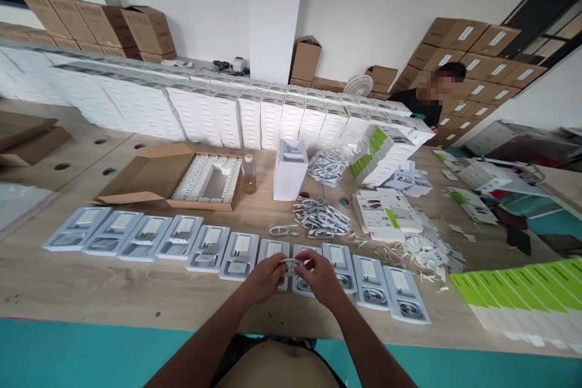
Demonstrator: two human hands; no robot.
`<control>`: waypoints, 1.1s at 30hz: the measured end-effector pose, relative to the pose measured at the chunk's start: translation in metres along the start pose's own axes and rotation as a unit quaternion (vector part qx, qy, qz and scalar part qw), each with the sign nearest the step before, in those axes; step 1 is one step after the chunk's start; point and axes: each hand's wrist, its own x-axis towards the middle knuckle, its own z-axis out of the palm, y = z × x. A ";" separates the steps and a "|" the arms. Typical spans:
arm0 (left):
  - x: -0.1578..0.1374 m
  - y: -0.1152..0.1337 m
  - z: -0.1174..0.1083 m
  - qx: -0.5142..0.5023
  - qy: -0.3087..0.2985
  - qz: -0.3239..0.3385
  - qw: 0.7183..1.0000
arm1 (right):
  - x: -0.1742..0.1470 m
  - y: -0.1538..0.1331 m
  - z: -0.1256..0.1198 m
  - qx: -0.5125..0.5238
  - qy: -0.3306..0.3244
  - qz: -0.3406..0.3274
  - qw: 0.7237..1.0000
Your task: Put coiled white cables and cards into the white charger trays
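My left hand (265, 277) and my right hand (321, 275) meet over the middle of a row of grey plastic trays (150, 236) laid along the near edge of the wooden table (113, 294). Together they hold a coiled white cable (291, 266) just above one tray. Trays to the right (402, 294) have coiled cables in their round slots. Trays to the left hold only white adapters. A heap of coiled white cables (321, 218) lies just beyond my hands.
An open cardboard box (182, 179) of white parts, a small bottle (248, 173) and a white box (290, 170) stand mid-table. Stacked white boxes (218, 112) form a wall behind. Green-and-white cartons (522, 294) lie at right. A person (431, 100) sits at far right.
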 end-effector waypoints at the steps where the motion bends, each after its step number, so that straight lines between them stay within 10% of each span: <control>1: -0.001 -0.001 -0.003 -0.003 -0.014 -0.003 1.000 | -0.001 0.002 -0.002 0.014 -0.038 0.007 0.999; 17: -0.020 -0.054 -0.014 -0.052 -0.019 -0.144 0.988 | -0.003 0.046 0.036 0.052 -0.141 0.040 0.988; 25: -0.018 -0.067 -0.055 0.195 0.197 -0.037 0.960 | 0.028 0.087 0.055 -0.045 -0.036 0.068 0.996; 33: -0.024 -0.082 -0.018 0.418 0.029 0.087 0.904 | 0.014 0.085 0.082 -0.243 -0.063 -0.063 0.966</control>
